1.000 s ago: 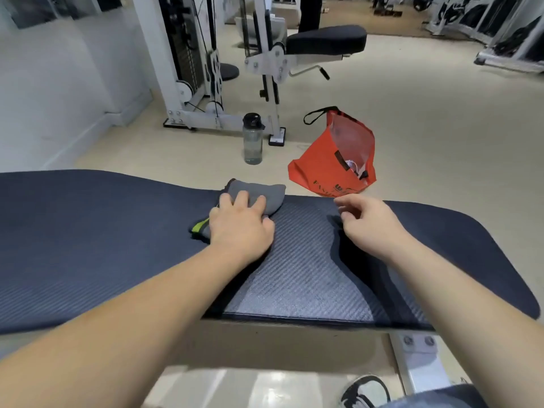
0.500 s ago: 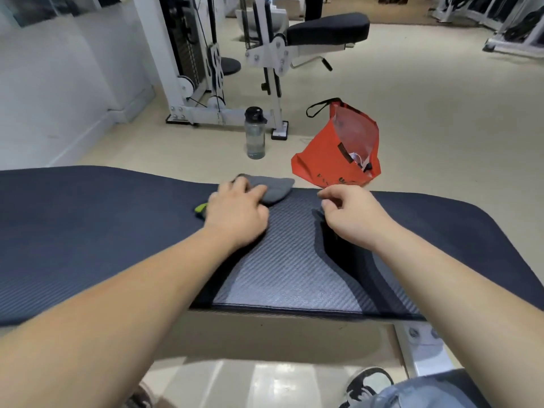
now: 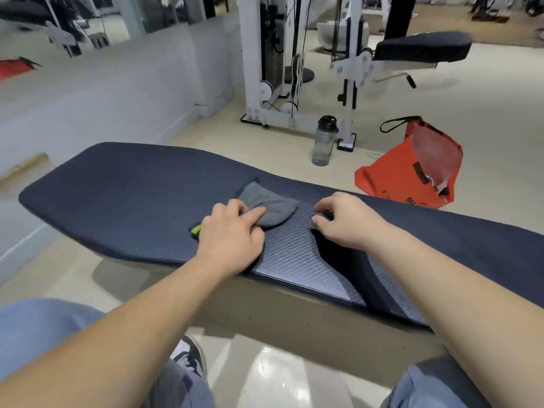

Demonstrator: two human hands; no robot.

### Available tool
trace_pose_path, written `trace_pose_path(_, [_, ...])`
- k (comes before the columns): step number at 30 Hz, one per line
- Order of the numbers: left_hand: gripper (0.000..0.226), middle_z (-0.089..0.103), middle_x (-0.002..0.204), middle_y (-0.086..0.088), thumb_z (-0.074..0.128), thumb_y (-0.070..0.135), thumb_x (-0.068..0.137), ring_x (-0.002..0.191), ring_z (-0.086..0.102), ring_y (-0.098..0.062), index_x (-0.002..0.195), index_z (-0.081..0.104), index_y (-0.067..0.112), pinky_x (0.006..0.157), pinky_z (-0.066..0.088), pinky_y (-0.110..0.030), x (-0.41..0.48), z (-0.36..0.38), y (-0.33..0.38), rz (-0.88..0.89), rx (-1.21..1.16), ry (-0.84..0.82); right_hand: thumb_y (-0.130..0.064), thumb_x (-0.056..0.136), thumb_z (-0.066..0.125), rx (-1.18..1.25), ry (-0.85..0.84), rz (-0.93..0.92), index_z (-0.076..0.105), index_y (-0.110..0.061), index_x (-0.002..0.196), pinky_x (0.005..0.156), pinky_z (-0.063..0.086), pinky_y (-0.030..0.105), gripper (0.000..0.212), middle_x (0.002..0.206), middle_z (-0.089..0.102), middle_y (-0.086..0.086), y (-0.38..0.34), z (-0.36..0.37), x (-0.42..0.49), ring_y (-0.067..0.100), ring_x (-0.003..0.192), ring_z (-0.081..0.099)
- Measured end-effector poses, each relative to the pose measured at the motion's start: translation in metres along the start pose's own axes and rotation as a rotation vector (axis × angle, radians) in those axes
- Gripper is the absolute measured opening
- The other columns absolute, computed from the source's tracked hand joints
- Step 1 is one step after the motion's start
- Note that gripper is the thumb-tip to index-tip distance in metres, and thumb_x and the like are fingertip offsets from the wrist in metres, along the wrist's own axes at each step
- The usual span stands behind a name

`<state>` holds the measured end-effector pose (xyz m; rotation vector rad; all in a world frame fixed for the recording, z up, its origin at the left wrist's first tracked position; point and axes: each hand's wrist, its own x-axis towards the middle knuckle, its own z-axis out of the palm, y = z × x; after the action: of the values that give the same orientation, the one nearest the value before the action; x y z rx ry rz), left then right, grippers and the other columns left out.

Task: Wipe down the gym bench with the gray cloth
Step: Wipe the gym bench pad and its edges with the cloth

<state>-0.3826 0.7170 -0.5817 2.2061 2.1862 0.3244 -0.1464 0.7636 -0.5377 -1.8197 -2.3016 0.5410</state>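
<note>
Gray cloth [image 3: 266, 206], soft and bunched into a rounded wedge with a lime-green tag [image 3: 195, 230] at its near edge, lies on the gym bench [image 3: 132, 195] under the left hand [image 3: 232, 237], whose fingers press flat on it. Just beside, the right hand [image 3: 347, 222] rests with loosely curled fingertips on the pad, holding nothing. The padding is dark navy, finely ribbed, rounded at its left end. Beyond, on the floor, stand a clear water bottle [image 3: 323, 142] and a crinkled orange bag [image 3: 406, 178].

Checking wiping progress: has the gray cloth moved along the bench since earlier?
Cannot tell: the camera swung. The gray cloth under the left hand lies at the far edge of the bench where it narrows, as before, so any shift is small.
</note>
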Motion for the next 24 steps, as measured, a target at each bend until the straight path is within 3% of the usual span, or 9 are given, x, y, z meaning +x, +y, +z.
trace_pose_path(2, [0.048,0.049,0.134,-0.003,0.040,0.043,0.096,0.115,0.043,-0.033,0.143,0.050,0.039,0.095,0.040,-0.046,-0.008,-0.005,0.000,-0.259,0.001,-0.020,-0.046,0.092,0.066,-0.052,-0.047,-0.012,0.072,-0.026,0.120,0.099,0.052,0.043,0.035,0.111,0.056,-0.003,-0.007,0.000,0.005,0.025,0.114,0.060])
trace_pose_path(4, [0.053,0.045,0.136,-0.005,0.035,0.047,0.096,0.116,0.040,-0.033,0.148,0.042,0.036,0.095,0.038,-0.047,-0.030,-0.008,0.025,-0.243,0.041,-0.040,-0.049,0.090,0.068,-0.062,-0.079,-0.020,0.072,-0.027,0.120,0.100,0.051,0.042,0.038,0.109,0.052,-0.005,-0.010,0.001,0.009,0.025,0.115,0.060])
trace_pose_path(7, [0.060,0.042,0.138,-0.003,0.034,0.047,0.095,0.116,0.039,-0.031,0.154,0.032,0.035,0.095,0.042,-0.044,-0.057,-0.008,0.045,0.170,0.006,-0.083,-0.044,0.091,0.068,0.003,-0.059,-0.025,0.073,-0.024,0.122,0.101,0.051,0.036,0.038,0.118,0.068,0.000,-0.009,-0.001,0.016,0.023,0.117,0.064])
trace_pose_path(10, [0.057,0.052,0.131,0.000,0.040,0.050,0.093,0.110,0.048,-0.028,0.149,0.045,0.042,0.087,0.053,-0.041,-0.026,-0.011,0.005,0.493,-0.038,-0.110,-0.039,0.095,0.065,0.056,-0.021,0.011,0.071,-0.021,0.127,0.103,0.051,0.036,0.038,0.127,0.073,0.002,0.003,-0.004,0.016,0.022,0.119,0.066])
trace_pose_path(12, [0.055,0.052,0.130,0.000,0.037,0.051,0.093,0.111,0.048,-0.030,0.148,0.046,0.046,0.089,0.053,-0.044,0.010,-0.008,-0.014,0.358,0.060,-0.095,-0.037,0.096,0.065,0.087,-0.008,0.039,0.071,-0.022,0.128,0.104,0.051,0.037,0.035,0.129,0.072,0.000,0.016,-0.007,0.012,0.021,0.120,0.066])
trace_pose_path(15, [0.052,0.043,0.136,-0.007,0.034,0.043,0.098,0.120,0.040,-0.035,0.149,0.042,0.035,0.092,0.046,-0.047,0.055,-0.001,0.015,-0.135,0.072,-0.103,-0.035,0.097,0.064,0.115,0.024,0.055,0.071,-0.024,0.127,0.105,0.051,0.037,0.033,0.128,0.072,-0.005,0.033,-0.011,0.005,0.017,0.121,0.065])
trace_pose_path(17, [0.055,0.039,0.142,-0.011,0.033,0.041,0.098,0.125,0.036,-0.037,0.151,0.037,0.025,0.094,0.043,-0.049,0.060,0.005,0.062,-0.193,0.055,-0.130,-0.032,0.097,0.065,0.145,0.077,0.049,0.071,-0.024,0.127,0.105,0.051,0.038,0.032,0.128,0.072,-0.006,0.037,-0.015,0.004,0.016,0.120,0.065])
trace_pose_path(22, [0.051,0.046,0.134,-0.006,0.036,0.040,0.096,0.117,0.042,-0.033,0.142,0.050,0.025,0.092,0.045,-0.047,0.035,0.012,0.116,0.492,-0.011,-0.128,-0.026,0.098,0.059,0.169,0.134,0.056,0.070,-0.023,0.129,0.106,0.049,0.037,0.033,0.131,0.072,-0.003,0.035,-0.017,0.012,0.019,0.122,0.065])
trace_pose_path(24, [0.048,0.050,0.133,0.000,0.039,0.040,0.095,0.114,0.044,-0.028,0.142,0.051,0.035,0.092,0.047,-0.043,0.048,0.008,0.091,0.545,-0.035,-0.156,-0.029,0.097,0.058,0.156,0.137,0.076,0.071,-0.025,0.127,0.105,0.051,0.040,0.033,0.129,0.073,-0.002,0.033,-0.016,0.012,0.021,0.122,0.066])
